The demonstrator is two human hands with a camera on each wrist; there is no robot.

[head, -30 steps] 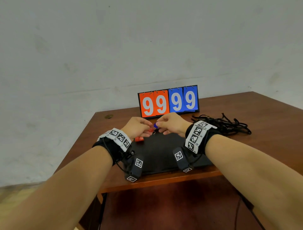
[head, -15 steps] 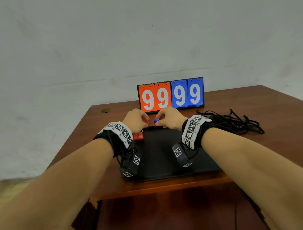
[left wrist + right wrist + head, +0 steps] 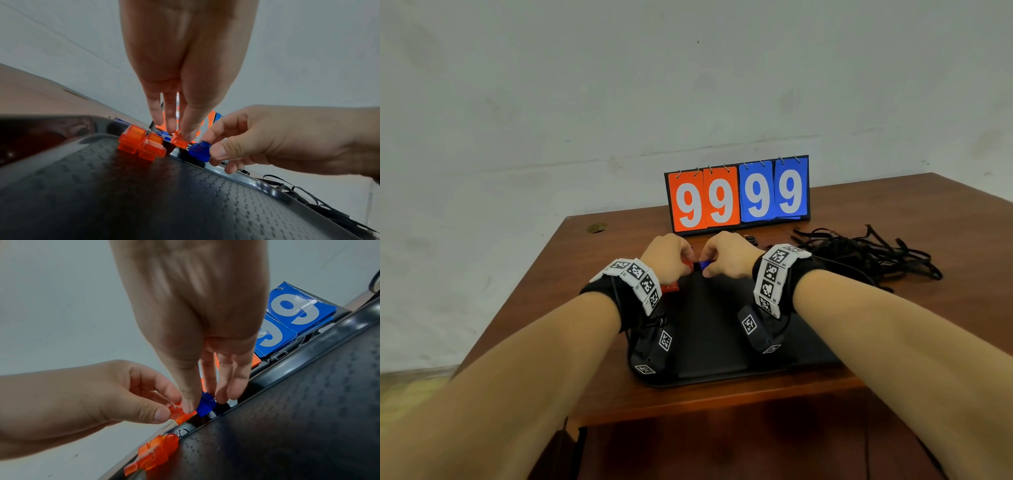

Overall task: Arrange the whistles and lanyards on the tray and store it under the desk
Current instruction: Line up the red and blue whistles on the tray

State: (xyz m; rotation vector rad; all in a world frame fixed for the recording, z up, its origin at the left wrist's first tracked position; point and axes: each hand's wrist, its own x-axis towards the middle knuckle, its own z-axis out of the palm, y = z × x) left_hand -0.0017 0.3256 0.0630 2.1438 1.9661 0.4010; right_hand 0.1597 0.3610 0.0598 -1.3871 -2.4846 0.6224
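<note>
Head view, hands: left hand (image 3: 668, 255) and right hand (image 3: 729, 255) meet at the far edge of the black tray (image 3: 709, 342), knuckles toward the camera.
Head view, held items: a sliver of the orange whistle (image 3: 688, 265) shows at the left fingertips; the blue whistle (image 3: 704, 265) shows at the right fingertips, just beside it.
Head view, tray: it lies on the near part of the wooden desk (image 3: 571, 274), close to the front edge. A second orange piece (image 3: 669, 288) shows beside the left wrist band at the tray's left edge.
Head view, surroundings: a scoreboard (image 3: 737, 194) reading 9 9 9 9 stands behind the hands; a heap of black lanyards (image 3: 866, 255) lies on the desk to the right of the tray.
Left wrist view, left hand: thumb and fingers pinch the orange whistle (image 3: 180, 141) over the tray's far rim.
Left wrist view, tray contents: two orange whistles (image 3: 141, 145) sit touching each other in the far left corner of the tray (image 3: 185, 203).
Left wrist view, right hand: the hand (image 3: 287, 139) pinches the blue whistle (image 3: 199, 151) between thumb and forefinger.
Right wrist view, right hand: thumb and fingers grip the blue whistle (image 3: 205, 404) above the tray rim (image 3: 298, 361).
Right wrist view, left hand: the hand (image 3: 98, 395) grips the orange whistle (image 3: 182, 414), which touches the right thumb.
Right wrist view, tray contents: orange whistles (image 3: 154, 452) lie at the tray's edge, nearer than the hands.
</note>
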